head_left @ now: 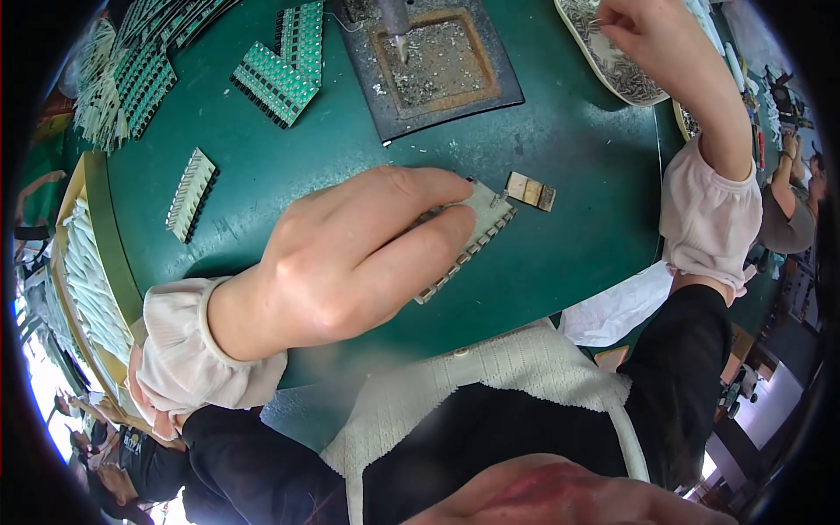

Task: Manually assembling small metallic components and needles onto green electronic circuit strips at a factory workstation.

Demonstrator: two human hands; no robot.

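My left hand reaches over the middle of the green table, its fingers closed on a pale circuit board strip. A row of small dark parts runs along the strip's edge. The palm and fingers hide much of the board. At the upper right, my right hand is over a shallow tray of many small metal pins. Its fingertips are pinched together; whatever is between them is too small to make out. Just right of the held strip lies a small tan-and-brown block.
A soldering iron tip points down over a dark, solder-littered stand. Green circuit boards lie at the back left. Another strip lies near a box of white wires. A white bag hangs at the front edge.
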